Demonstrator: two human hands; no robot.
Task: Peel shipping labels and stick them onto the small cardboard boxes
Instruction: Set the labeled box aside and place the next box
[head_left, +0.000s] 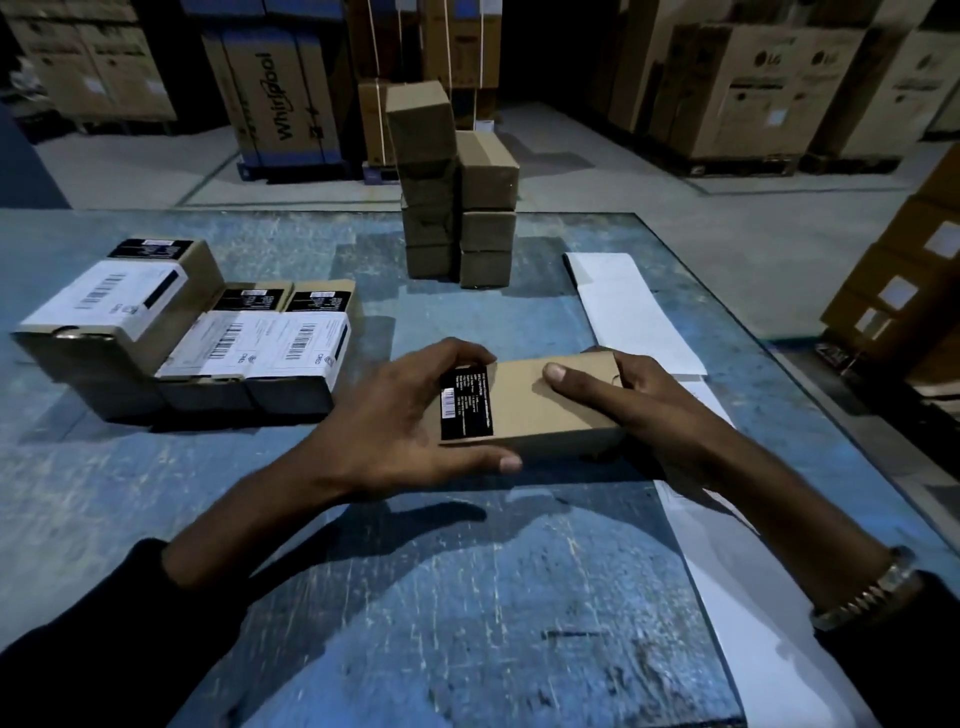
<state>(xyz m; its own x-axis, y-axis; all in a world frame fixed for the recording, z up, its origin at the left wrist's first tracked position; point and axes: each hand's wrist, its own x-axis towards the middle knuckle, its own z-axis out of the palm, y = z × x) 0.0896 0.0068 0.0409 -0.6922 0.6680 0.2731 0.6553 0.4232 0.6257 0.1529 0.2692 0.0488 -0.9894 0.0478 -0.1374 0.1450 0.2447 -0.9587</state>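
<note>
A small cardboard box (540, 410) with a black printed sticker (467, 405) on its left end is held just above the blue table (363, 571). My left hand (395, 415) grips its left end, fingers over the far edge, thumb under the near edge. My right hand (639, 395) grips the right end with the thumb pressed on top. Three labelled boxes (208, 332) with white shipping labels sit at the left. Two stacks of plain small boxes (457, 208) stand at the table's far middle.
White label backing sheets (628, 306) lie at the right of the table, with another sheet (753, 597) under my right forearm. Large appliance cartons (280, 88) line the warehouse floor behind, and stacked boxes (904, 291) stand off the table's right edge.
</note>
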